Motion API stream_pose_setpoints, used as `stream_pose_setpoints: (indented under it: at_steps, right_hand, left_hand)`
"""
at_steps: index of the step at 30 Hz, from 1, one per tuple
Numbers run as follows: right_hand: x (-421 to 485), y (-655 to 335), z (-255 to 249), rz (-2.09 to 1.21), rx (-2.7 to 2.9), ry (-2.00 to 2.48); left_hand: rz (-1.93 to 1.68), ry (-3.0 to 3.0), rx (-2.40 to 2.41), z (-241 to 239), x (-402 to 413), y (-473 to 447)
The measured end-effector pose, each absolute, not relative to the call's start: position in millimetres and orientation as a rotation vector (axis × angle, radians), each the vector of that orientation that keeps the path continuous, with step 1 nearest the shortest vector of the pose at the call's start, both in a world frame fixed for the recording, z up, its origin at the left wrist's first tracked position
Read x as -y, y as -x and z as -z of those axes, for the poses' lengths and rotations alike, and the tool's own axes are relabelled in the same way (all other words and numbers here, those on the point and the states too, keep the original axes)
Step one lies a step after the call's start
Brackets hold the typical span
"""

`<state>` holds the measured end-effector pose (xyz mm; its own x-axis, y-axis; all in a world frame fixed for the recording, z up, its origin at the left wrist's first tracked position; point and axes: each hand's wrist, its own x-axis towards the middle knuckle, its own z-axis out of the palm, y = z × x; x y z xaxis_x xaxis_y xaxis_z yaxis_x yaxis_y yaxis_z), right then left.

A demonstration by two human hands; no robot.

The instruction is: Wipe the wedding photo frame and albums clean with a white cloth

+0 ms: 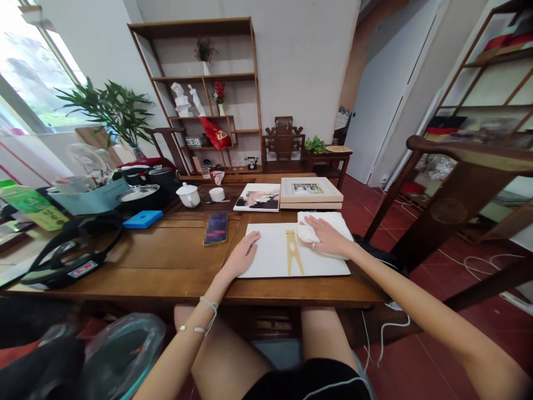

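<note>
A white board [266, 258] lies at the table's front edge. On it rests a flat, pale yellow piece [291, 250], shaped like a narrow A with two small points at the top. My left hand [244, 254] lies on the board's left edge, fingers stretched out, holding nothing. Over the right part of the board is a folded white cloth [339, 221]. My right hand [328, 238] presses a crumpled white wad [306, 233] there, its fingers over it. Whether the wad is part of the cloth or separate, I cannot tell.
Behind the board are a picture card [256, 198] and stacked frames [311, 191]. A phone [216, 228], blue box [144, 219], white teapot [188, 195] and black headset [75, 255] are to the left. A wooden chair [462, 205] stands at right, a lined bin [125, 355] below left.
</note>
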<state>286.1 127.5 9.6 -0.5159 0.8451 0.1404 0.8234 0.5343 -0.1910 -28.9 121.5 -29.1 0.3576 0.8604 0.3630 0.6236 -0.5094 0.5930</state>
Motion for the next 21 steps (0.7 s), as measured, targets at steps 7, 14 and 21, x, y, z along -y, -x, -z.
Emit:
stream_pose_setpoints:
  at_steps: [7, 14, 21]
  right_hand:
    - [-66.1, -282.5, -12.3, -0.242, 2.674, 1.218]
    - [-62.9, -303.8, -13.2, -0.357, 2.596, 1.209]
    - [-128.5, -305.2, -14.1, -0.206, 2.406, 1.567]
  left_hand:
    - [-0.921, -2.279, -1.294, 28.2, -121.3, 28.8]
    - [-0.923, -2.302, -1.274, 37.7, -127.8, 30.1]
    - [-0.899, -2.295, -1.296, 31.5, -123.4, 30.7]
